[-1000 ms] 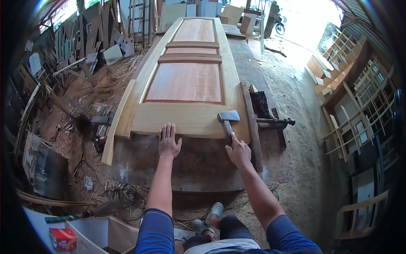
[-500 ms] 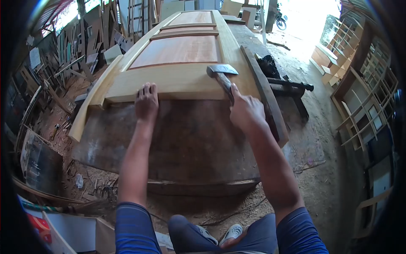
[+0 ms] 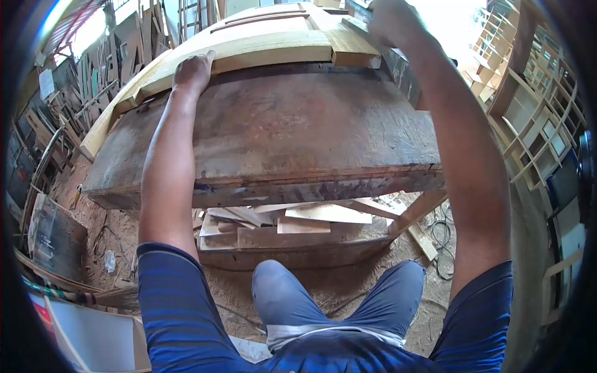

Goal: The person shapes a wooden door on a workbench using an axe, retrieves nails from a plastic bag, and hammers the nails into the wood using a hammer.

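A pale wooden panelled door [image 3: 273, 51] lies flat on a dark, worn workbench [image 3: 273, 130]. My left hand [image 3: 194, 71] is closed over the near edge of its bottom rail, left of the middle. At the top right, my right hand [image 3: 395, 23] is raised in a fist around the handle of a hatchet [image 3: 359, 9]. Only part of the hatchet's grey head shows at the frame's top, and its handle is mostly hidden by the hand. Below that hand, a dark wooden bar [image 3: 403, 73] runs along the door's right side.
Wood offcuts [image 3: 305, 224] are piled beneath the bench. Boards [image 3: 115, 59] lean at the left, and lattice frames [image 3: 538, 124] stand at the right. A cable [image 3: 441, 233] lies on the dusty floor. A white box [image 3: 93, 332] sits at the lower left.
My right hand has lifted the hatchet up from above the door's rail toward the top right. My left hand has curled tighter on the rail. The view has tipped down, showing more bench front and offcuts.
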The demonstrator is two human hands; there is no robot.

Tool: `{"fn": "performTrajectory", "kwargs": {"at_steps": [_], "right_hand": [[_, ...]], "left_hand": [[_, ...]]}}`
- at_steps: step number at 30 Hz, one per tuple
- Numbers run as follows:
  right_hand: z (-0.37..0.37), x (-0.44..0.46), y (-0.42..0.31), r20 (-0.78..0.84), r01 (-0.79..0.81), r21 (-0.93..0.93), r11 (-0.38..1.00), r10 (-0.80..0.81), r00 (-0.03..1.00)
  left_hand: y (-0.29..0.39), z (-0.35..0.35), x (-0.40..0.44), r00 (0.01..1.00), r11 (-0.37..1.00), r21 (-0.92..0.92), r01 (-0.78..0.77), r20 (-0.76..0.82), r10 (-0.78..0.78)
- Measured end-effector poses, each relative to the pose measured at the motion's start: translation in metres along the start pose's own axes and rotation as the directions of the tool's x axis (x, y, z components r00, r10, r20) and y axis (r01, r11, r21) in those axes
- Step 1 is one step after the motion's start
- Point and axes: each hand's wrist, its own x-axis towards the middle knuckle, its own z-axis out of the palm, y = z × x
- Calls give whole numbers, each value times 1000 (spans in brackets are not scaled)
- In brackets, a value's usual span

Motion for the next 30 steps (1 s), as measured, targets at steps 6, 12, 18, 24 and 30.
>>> {"fn": "performTrajectory", "kwargs": {"at_steps": [6, 12, 18, 24, 30], "right_hand": [[-14, -34, 10, -67, 32, 79, 996, -27, 997], [5, -52, 4, 26, 41, 348, 937, -53, 998], [26, -36, -16, 59, 71, -235, 969, -58, 997], [15, -70, -35, 69, 42, -233, 971, -26, 997], [-2, -193, -33, -255, 149, 48, 988, -133, 958]], "left_hand": [[-24, 33, 9, 997, 993, -105, -61, -48, 57], [-11, 10, -6, 1000, 994, -105, 14, 12, -13], [-5, 0, -10, 999, 989, -145, 38, -19, -41], [-11, -5, -13, 999, 983, -185, 15, -27, -20], [-23, -6, -6, 1000, 968, -252, -13, 8, 16]]}}
